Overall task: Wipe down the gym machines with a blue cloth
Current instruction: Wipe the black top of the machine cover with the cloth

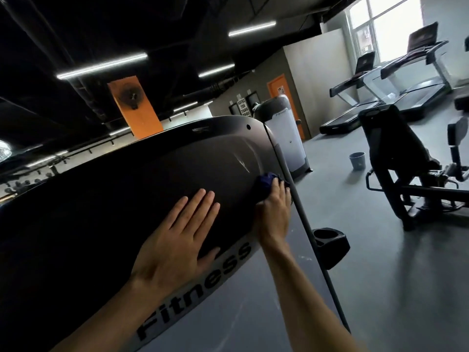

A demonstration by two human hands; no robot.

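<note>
Two bare forearms, no sleeves in view up to frame edge. Left hand (175,240) & right hand (274,214) both ungloved; no rings, no watch, no wristband seen. Nails short, unpainted as far as visible. Rest of person out of shot

On the machine shroud (127,189), left hand (175,245) lies left of cloth (266,182).
</note>
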